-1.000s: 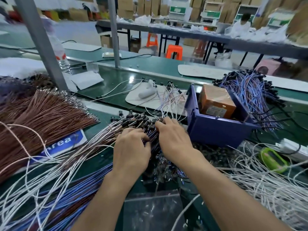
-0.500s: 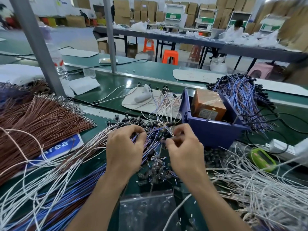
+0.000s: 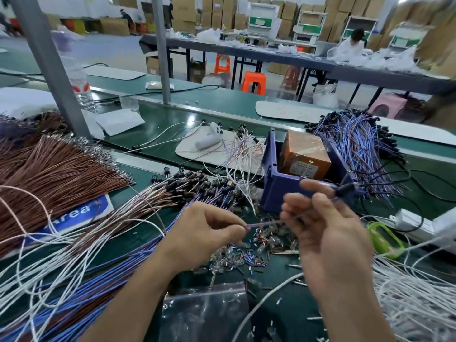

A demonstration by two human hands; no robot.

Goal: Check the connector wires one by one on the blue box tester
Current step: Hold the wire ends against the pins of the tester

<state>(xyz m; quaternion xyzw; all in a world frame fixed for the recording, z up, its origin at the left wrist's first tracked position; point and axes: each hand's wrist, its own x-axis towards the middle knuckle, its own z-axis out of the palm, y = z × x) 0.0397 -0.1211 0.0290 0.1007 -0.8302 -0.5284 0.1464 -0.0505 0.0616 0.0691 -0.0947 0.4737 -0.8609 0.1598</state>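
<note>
One thin purple connector wire (image 3: 264, 223) is stretched between my two hands above the bench. My left hand (image 3: 204, 235) pinches its near end between thumb and fingers. My right hand (image 3: 328, 233) pinches the other part, and the wire's black connector (image 3: 344, 189) sticks out past my fingers beside the blue box tester (image 3: 281, 188). An orange block (image 3: 306, 156) sits inside that box. The heap of wires with black connectors (image 3: 197, 186) lies left of the box.
A brown wire bundle (image 3: 56, 169) fans out at left, blue and white wires (image 3: 74, 280) in front of it. More purple wires (image 3: 355, 149) lie behind the box, white wires (image 3: 414, 292) at right. Small loose parts (image 3: 249, 253), a plastic bag (image 3: 209, 314) and a green object (image 3: 385, 240) lie nearby.
Both hands have lifted off the wire heap and drawn apart, pulling a single purple wire out; my right hand has carried its black connector toward the blue box.
</note>
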